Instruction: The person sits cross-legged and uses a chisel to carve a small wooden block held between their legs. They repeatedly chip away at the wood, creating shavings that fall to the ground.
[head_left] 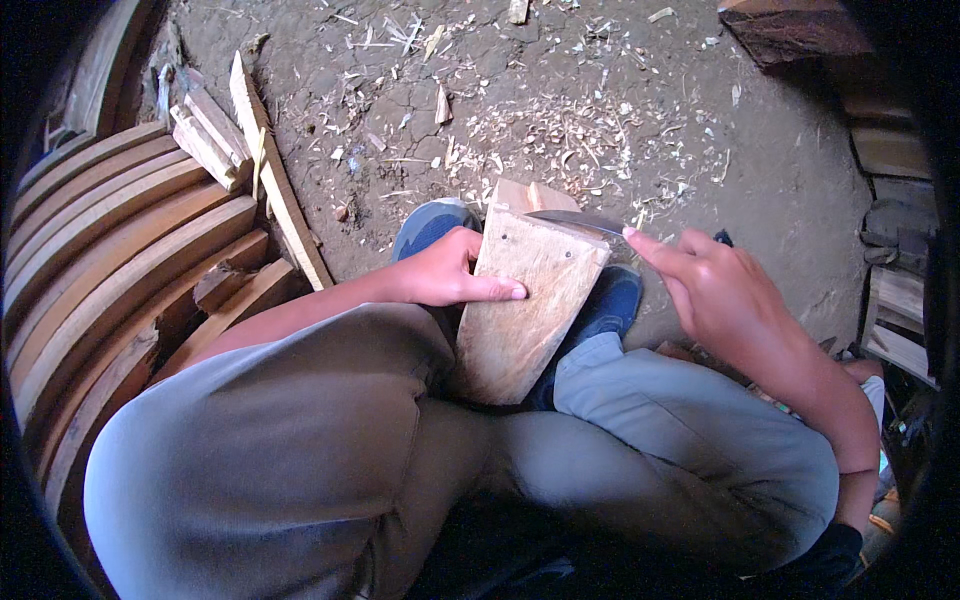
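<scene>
left hand: mid-frame, thumb flat on wooden block, grip clamped at its left edge
right hand: right of centre, index finger extended, grip closed round knife
wooden block: centre, tilted

- Floor: bare brown earth, cracked at far left.
- Wood shavings: pale, scattered across far centre.
- Planks: brown, laid side by side, left.
- Long pale strip: rough wood, on floor beside planks.
- Timber block: reddish-brown, far right.
- Wood pieces: light-toned, right edge.
- Light: soft, diffuse.
</scene>
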